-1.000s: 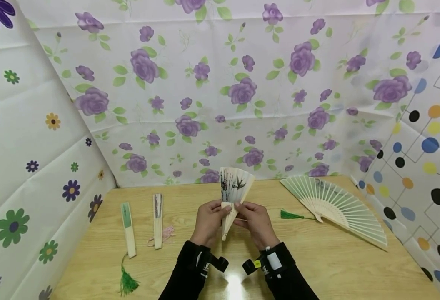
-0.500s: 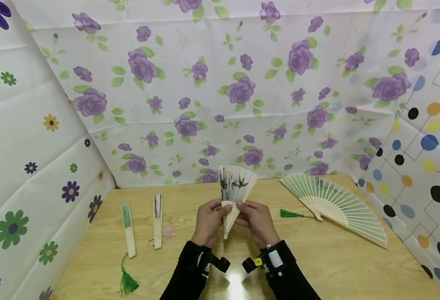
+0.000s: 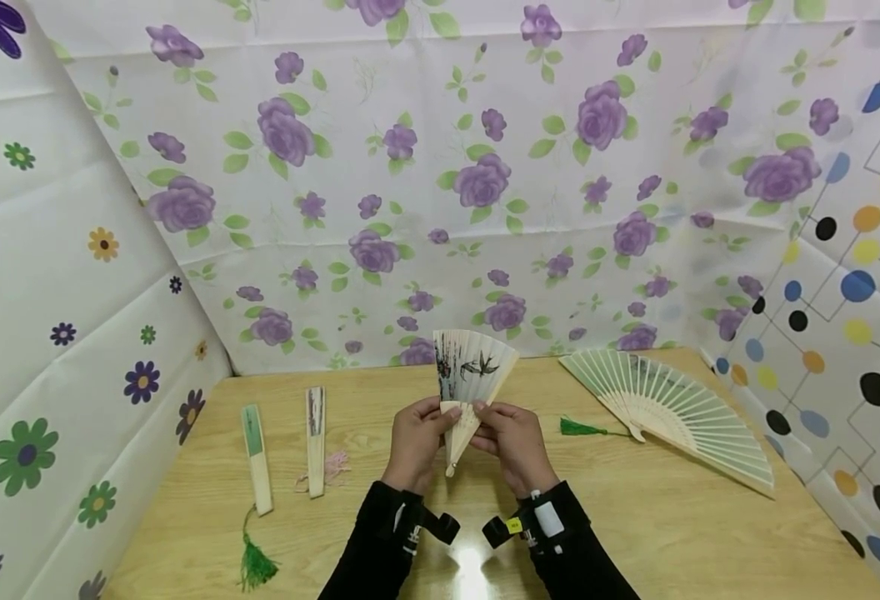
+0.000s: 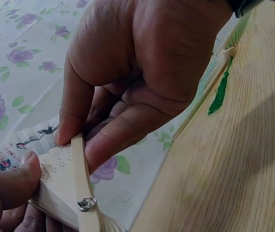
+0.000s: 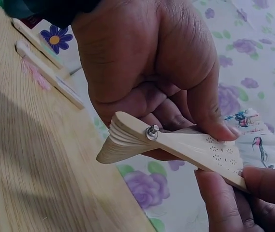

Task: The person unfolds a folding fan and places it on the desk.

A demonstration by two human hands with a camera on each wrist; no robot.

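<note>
A white folding fan (image 3: 477, 367), partly spread and printed with a dark bird and flowers, is held up between both hands over the middle of the table. My left hand (image 3: 415, 437) grips its left side, thumb across the pierced ribs. My right hand (image 3: 513, 442) pinches the right outer stick between thumb and fingers. Below the hands shows the fan's narrow end, where a metal rivet (image 5: 151, 132) joins the bunched ribs. In the left wrist view the right hand (image 4: 137, 63) covers part of the fan leaf.
To the right lies a spread pale green fan (image 3: 698, 425) with a green tassel (image 3: 581, 428). On the left are a folded green fan (image 3: 257, 458), its tassel (image 3: 257, 564), and a folded printed fan (image 3: 316, 442) beside a pink tassel (image 3: 337, 469). Patterned cloths surround the wooden table (image 3: 680, 550).
The held fan has spread wider, its right outer stick moving right and its left edge slightly left, so more of the printed bird shows. Both hands keep their grip.
</note>
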